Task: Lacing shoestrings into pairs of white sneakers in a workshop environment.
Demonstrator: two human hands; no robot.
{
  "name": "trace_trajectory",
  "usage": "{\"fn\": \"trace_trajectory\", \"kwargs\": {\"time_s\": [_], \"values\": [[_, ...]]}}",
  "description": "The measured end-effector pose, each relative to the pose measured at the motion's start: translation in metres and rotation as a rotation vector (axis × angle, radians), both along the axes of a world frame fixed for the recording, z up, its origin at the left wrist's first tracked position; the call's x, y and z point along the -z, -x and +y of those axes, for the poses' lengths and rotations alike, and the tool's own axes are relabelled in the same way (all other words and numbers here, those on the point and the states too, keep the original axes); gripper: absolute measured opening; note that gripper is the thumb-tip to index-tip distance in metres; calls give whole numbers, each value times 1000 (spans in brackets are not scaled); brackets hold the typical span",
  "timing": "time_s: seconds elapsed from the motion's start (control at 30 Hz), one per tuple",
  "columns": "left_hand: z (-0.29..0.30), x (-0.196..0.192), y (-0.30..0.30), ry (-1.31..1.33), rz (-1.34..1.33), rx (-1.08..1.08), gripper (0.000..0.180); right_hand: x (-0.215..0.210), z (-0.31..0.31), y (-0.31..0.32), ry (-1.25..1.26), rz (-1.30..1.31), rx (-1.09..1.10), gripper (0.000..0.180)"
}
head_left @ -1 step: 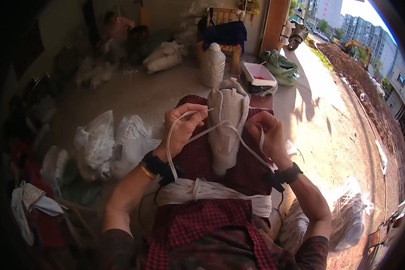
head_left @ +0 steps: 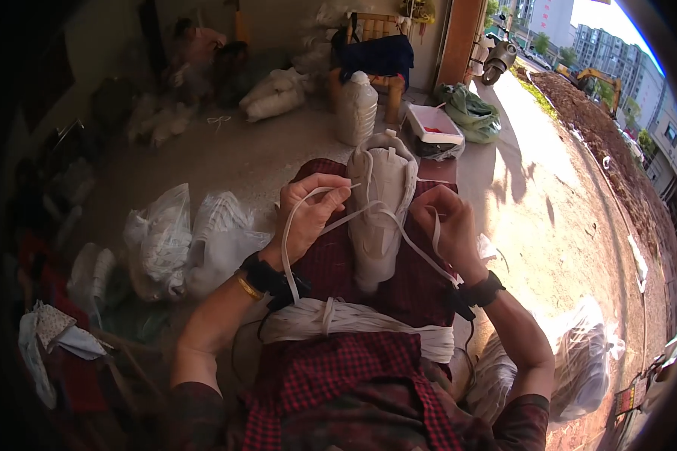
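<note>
**White shoe being laced on the lap**

While it lies lengthwise on the person's lap (head_left: 331, 263), toe pointing away, the white shoe (head_left: 380, 203) is partly threaded with a flat white lace (head_left: 353, 216) that crosses its upper about midway along. The left hand (head_left: 308, 214) is closed in a pinch on one end of the lace, holding it just beside the shoe's left edge, with a long loop hanging down past the wrist. The right hand (head_left: 447, 229) is curled at the shoe's right edge with the other run of lace passing under its fingers; whether it grips the lace or the shoe I cannot tell. Judging by the single crossing visible, the lacing seems begun and not finished; the eyelets are too small to count.

A bundle of white laces (head_left: 353, 319) lies across the near edge of the lap. On the floor to the left stand white plastic bags (head_left: 192, 240); beyond the shoe are a white plastic jug (head_left: 356, 109) and a shallow white box (head_left: 435, 124).
</note>
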State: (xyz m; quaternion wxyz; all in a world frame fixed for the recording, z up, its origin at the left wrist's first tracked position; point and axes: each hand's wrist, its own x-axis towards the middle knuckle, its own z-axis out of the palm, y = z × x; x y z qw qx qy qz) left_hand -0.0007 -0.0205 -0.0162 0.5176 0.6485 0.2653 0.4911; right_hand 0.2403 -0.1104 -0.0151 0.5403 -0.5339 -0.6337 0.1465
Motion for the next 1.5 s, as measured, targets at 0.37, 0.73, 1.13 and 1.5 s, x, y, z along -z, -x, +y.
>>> {"fn": "trace_trajectory", "kwargs": {"time_s": [0.37, 0.73, 1.13, 1.5], "values": [[-12, 10, -12, -7, 47, 9, 17, 5, 4, -8, 125, 43, -128, 11], [-16, 23, -14, -3, 23, -6, 16, -16, 14, -2, 318, 78, -133, 23], [-22, 19, -13, -290, 87, -227, 11, -20, 8, 0, 192, -182, -89, 33], [-16, 23, -23, -530, 127, -243, 8, -51, 8, 6, 194, -488, -148, 28]]}}
